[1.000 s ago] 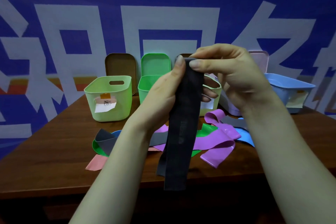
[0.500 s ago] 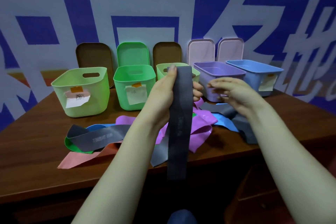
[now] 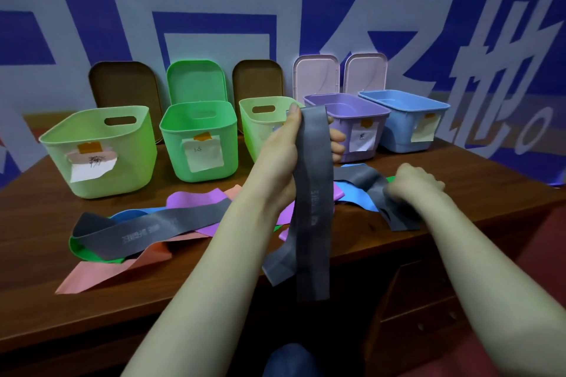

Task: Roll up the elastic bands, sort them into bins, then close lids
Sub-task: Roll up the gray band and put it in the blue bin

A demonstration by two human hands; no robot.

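My left hand [image 3: 284, 147] holds a grey elastic band [image 3: 312, 208] by its top end in front of the bins, and the band hangs down past the table's front edge. My right hand [image 3: 413, 185] is low on the table at the right, blurred, with fingers curled on a second grey band [image 3: 372, 184]. A third grey band [image 3: 153, 229] lies at the left on a heap of purple [image 3: 196, 197], blue, green and pink [image 3: 101, 272] bands. Several open bins stand in a row behind: pale green [image 3: 98, 153], green [image 3: 199, 141], pale green [image 3: 260, 122], purple [image 3: 352, 125] and blue [image 3: 407, 119].
Lids lean upright against the blue wall behind the bins: brown [image 3: 125, 89], green [image 3: 197, 81], brown [image 3: 257, 79] and two pale pink [image 3: 315, 75]. Paper labels are taped to the bins' fronts. The wooden table [image 3: 46, 199] ends at a front edge near my forearms.
My right hand let go of the raised band's top and dropped to the table at the right onto another grey band. My left hand still holds the first band up.
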